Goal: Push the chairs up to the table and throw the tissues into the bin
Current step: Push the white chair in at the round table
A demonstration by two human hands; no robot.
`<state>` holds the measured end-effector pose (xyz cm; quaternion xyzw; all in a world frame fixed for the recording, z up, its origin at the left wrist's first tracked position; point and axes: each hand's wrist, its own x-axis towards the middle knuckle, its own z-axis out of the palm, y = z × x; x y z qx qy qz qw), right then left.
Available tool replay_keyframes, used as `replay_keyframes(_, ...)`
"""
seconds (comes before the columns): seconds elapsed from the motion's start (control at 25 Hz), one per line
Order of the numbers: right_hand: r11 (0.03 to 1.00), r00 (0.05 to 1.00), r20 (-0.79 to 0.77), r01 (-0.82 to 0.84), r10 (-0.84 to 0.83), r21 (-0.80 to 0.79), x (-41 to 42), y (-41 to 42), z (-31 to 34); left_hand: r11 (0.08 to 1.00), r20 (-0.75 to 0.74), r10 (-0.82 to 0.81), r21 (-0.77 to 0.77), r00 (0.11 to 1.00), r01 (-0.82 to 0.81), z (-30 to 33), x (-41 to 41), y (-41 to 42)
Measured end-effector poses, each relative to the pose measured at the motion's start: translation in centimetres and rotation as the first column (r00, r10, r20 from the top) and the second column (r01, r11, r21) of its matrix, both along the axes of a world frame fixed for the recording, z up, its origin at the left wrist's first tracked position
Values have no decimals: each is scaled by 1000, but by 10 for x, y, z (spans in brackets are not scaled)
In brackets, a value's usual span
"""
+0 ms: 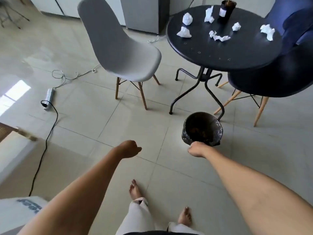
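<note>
A round black table (220, 53) carries several crumpled white tissues (187, 18) and a dark cup (227, 11). A grey chair (118, 51) stands to the table's left, apart from it. A dark chair (274, 78) is tucked against the table's near right side, and a blue chair (291, 21) sits behind it. A small bin (202, 128) lined with a black bag rests on the floor in front of the table. My right hand (197, 150) grips the bin's near rim. My left hand (131, 148) hangs in a fist over the floor, holding nothing.
A power strip (48, 98) with black and white cables lies on the tiled floor to the left. White cabinets stand at the back. A white box (18, 211) sits at the bottom left. My bare feet (135, 190) are below.
</note>
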<state>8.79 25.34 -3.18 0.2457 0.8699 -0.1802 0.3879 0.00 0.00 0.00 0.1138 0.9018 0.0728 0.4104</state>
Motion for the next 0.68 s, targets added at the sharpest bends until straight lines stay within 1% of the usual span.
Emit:
replay_keyframes(0.12, 998, 1000, -1, 13, -14, -67, -60, -47, 4, 993, 4, 116, 23, 993, -116, -3, -43, -59)
replay_keyframes(0.28, 994, 998, -20, -56, 54, -96, -150, -122, 22, 976, -10, 217, 25, 976, -216, 2, -114, -152)
replay_keyframes(0.36, 990, 997, -20, -72, 70, -118, -181, -147, 23, 967, -36, 254, 11, 967, -254, 10, -142, -188)
replay_keyframes(0.56, 967, 974, 29, -219, 224, -128, -277, -209, 15, 918, -18, 393, 69, 919, -391, 16, -224, -257)
replay_keyframes(0.68, 947, 951, 43, -300, 306, -112, -342, -234, 4, 902, -16, 428, 77, 904, -426, 12, -277, -282)
